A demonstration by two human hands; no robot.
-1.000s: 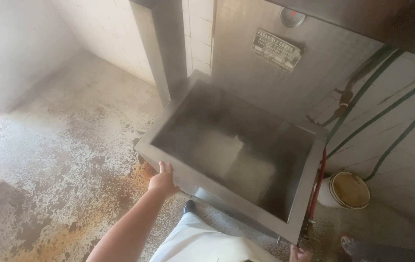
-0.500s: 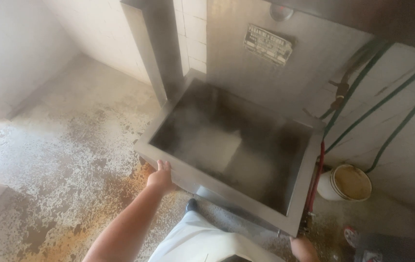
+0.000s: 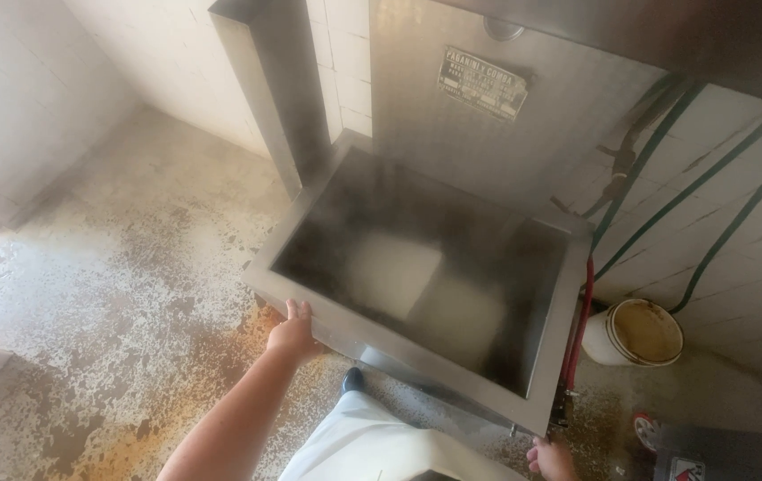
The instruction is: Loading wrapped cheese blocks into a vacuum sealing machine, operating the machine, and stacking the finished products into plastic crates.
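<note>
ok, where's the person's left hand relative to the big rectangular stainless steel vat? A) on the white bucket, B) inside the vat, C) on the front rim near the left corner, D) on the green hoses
C: the left hand rests on the front rim of the rectangular stainless steel vat near its left corner, well apart from the green hoses and the white bucket on the right.

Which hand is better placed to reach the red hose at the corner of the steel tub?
Probably the right hand. It sits below the tub's near right corner, close to the red hose. The left hand rests on the front rim near the opposite corner, far from the hose.
</note>
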